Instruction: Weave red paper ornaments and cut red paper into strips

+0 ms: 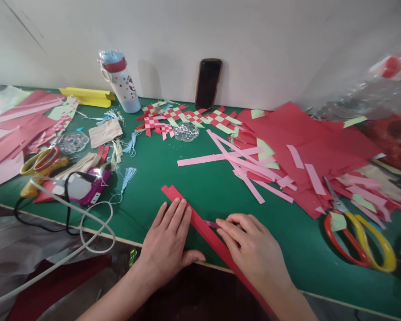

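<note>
A folded strip of red paper runs slantwise across the green tabletop and over its front edge. My left hand lies flat, its fingertips pressing on the strip's upper left part and its thumb stretched out near the table edge. On the strip's other side, my right hand is closed round a thin purple tool that resembles a small craft knife. The tool's tip points left, close to the paper's edge; most of the handle is hidden by my fingers.
Pink paper strips and red sheets lie to the right, with large scissors nearby. Woven paper pieces, a bottle and a phone stand or lie behind. At left are a purple device, its cable, and smaller scissors.
</note>
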Demonstrator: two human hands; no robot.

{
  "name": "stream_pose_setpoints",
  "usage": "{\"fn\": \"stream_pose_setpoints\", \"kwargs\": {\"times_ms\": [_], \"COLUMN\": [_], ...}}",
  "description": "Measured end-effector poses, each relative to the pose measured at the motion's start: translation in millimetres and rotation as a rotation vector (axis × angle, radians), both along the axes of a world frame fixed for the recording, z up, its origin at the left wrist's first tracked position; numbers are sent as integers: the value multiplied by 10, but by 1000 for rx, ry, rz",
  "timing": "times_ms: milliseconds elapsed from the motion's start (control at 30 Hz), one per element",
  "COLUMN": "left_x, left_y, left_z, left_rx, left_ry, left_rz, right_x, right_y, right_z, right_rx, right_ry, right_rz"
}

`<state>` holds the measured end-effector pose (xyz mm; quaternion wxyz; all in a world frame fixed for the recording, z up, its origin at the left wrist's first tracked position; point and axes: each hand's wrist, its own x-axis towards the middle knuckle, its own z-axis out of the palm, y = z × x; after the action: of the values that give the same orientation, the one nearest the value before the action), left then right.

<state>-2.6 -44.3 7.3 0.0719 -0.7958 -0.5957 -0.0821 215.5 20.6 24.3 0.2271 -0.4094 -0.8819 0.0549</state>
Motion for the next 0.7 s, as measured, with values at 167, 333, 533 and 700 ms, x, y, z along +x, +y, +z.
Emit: {"fn": "stream_pose_setpoints", "kwargs": {"times_ms": [167,333,533,700], "left_x": [11,11,8,7], "left_y": [9,2,-5,5], "left_z": [16,8,-1,16], "left_rx": [12,-6,-10,-4], "left_ry": [-9,-18,-14,-9], "left_rz": [5,9,9,2], "right_x": [7,-6,-51,-28], "right_y": [13,20,37,72], "right_z": [-15,-11,-13,-18], "right_rx": [-9,4,4,12], "right_ry": [-9,-5,1,10], "right_rz": [-14,-6,4,-6]}}
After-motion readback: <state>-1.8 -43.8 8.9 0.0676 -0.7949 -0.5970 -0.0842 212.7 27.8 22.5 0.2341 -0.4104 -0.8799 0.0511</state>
